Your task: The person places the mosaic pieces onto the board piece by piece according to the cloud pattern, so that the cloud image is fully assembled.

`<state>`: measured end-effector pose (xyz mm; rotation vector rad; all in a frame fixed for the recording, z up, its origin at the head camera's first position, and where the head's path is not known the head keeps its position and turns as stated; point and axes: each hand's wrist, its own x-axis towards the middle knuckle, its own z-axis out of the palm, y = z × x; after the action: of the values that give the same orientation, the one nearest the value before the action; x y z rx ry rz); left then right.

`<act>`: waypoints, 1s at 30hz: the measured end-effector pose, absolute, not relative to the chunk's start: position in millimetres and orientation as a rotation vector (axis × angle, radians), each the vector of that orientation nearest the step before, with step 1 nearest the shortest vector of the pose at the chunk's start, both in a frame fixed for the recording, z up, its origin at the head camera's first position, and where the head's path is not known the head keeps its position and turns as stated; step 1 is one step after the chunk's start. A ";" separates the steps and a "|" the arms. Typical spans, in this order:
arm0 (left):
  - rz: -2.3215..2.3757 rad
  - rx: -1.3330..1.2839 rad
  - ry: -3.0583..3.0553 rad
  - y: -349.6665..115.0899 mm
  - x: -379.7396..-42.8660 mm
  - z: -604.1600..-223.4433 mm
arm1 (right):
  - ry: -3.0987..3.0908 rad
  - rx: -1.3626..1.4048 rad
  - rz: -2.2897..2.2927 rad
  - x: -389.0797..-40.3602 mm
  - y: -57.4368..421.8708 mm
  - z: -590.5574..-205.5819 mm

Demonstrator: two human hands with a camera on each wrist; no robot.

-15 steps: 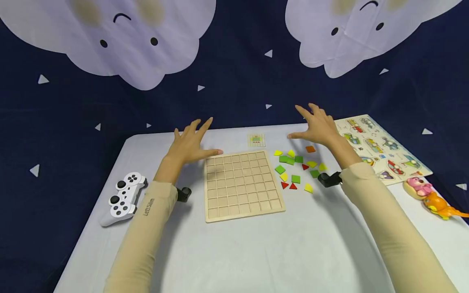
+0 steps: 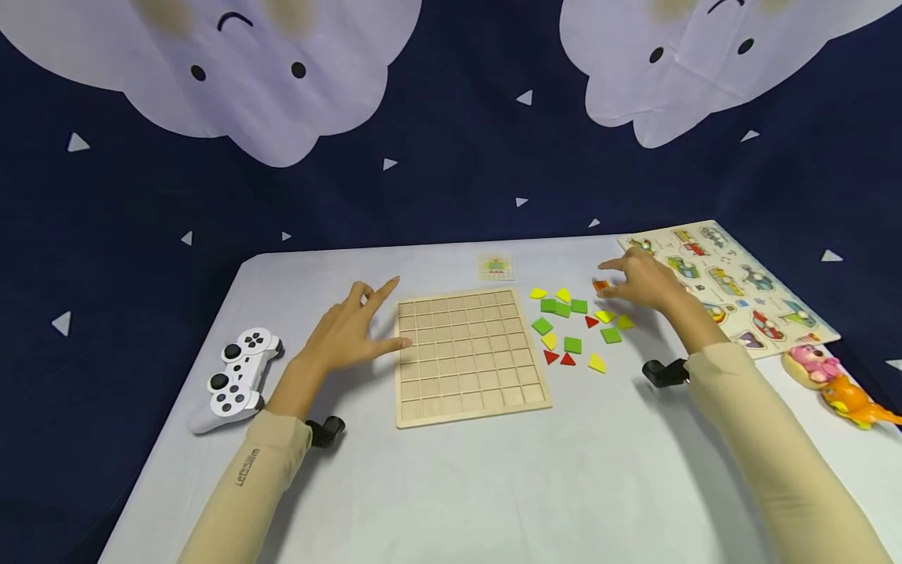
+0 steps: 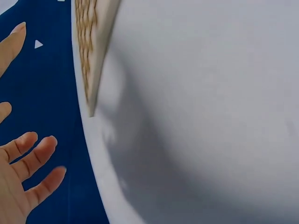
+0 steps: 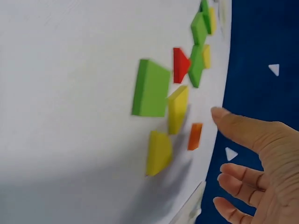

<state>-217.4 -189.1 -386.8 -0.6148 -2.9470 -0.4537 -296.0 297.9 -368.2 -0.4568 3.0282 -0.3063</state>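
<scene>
A square wooden grid board (image 2: 468, 360) lies on the white table. My left hand (image 2: 345, 333) hovers by its left edge, fingers spread, the thumb tip over the rim in the head view. To the right of the board lie loose flat pieces: green squares (image 2: 573, 345), yellow pieces (image 2: 597, 363) with one rounded side and red triangles (image 2: 550, 357). Nearest my right hand (image 2: 643, 280) is an orange square (image 2: 600, 285). Thumb and fingers are apart around it in the head view; the right wrist view shows the orange square (image 4: 195, 136) on the table, untouched.
Behind the board lies a small card (image 2: 496, 268) with a gridded picture. A white game controller (image 2: 239, 376) sits at the left. At the right are a vehicle puzzle board (image 2: 733, 282), a pink toy (image 2: 810, 365) and an orange toy (image 2: 856, 401).
My right hand has come down and to the right, to the orange square. The left hand has lowered and drawn back along the board's left side. The pieces lie as before.
</scene>
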 end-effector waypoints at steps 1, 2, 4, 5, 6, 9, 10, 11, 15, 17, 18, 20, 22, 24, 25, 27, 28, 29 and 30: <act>-0.480 -0.613 -2.964 -189.8 -215.5 -389.4 | 3.018 -0.449 -0.306 -296.0 300.3 -370.2; -0.507 -0.612 -2.985 -190.2 -213.5 -391.8 | 3.006 -0.439 -0.305 -295.9 302.6 -371.6; -0.536 -0.610 -3.033 -191.2 -210.2 -397.2 | 2.985 -0.417 -0.312 -296.3 305.6 -373.8; -0.557 -0.607 -3.063 -191.4 -208.4 -399.7 | 2.975 -0.409 -0.309 -296.7 307.0 -375.1; -0.578 -0.602 -3.092 -191.3 -206.9 -401.9 | 2.967 -0.402 -0.309 -297.1 307.9 -375.9; -0.653 -0.573 -3.165 -190.9 -203.6 -408.0 | 2.955 -0.407 -0.299 -299.1 309.1 -378.4; -0.696 -0.563 -3.181 -190.7 -202.5 -409.3 | 2.953 -0.413 -0.295 -299.7 308.9 -379.4; -0.737 -0.558 -3.193 -190.6 -201.6 -410.3 | 2.951 -0.414 -0.291 -300.4 309.0 -380.5; -0.832 -0.569 -3.213 -192.8 -199.4 -413.9 | 2.943 -0.409 -0.283 -302.9 308.1 -384.3; -0.859 -0.581 -3.214 -194.6 -199.7 -416.6 | 2.944 -0.416 -0.281 -303.2 309.4 -385.7; -0.875 -0.585 -3.210 -195.7 -200.1 -418.1 | 2.945 -0.425 -0.280 -303.2 309.9 -385.9; -0.915 -0.589 -3.202 -197.9 -200.9 -420.9 | 2.953 -0.448 -0.271 -303.1 310.0 -386.1; -0.953 -0.583 -3.197 -199.4 -201.9 -423.1 | 2.963 -0.476 -0.264 -303.4 309.5 -385.8; -0.978 -0.575 -3.195 -200.5 -202.2 -424.5 | 2.971 -0.492 -0.263 -304.1 308.0 -385.6; -0.987 -0.571 -3.194 -200.8 -202.5 -425.2 | 2.976 -0.493 -0.267 -304.6 307.1 -385.6; -1.000 -0.566 -3.190 -201.3 -203.3 -426.9 | 2.980 -0.485 -0.289 -305.7 306.2 -385.4; -1.010 -0.564 -3.188 -201.4 -203.7 -427.8 | 2.982 -0.482 -0.300 -306.2 306.2 -385.4; -1.018 -0.564 -3.187 -201.6 -204.1 -428.6 | 2.984 -0.481 -0.308 -306.7 306.1 -385.6; -1.030 -0.563 -3.184 -201.6 -204.6 -429.5 | 2.984 -0.481 -0.319 -307.2 306.3 -385.9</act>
<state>-204.6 -201.6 -429.5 -0.5630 -3.1843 -1.0300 -307.2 306.3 -385.9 -0.4809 2.9841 -0.3187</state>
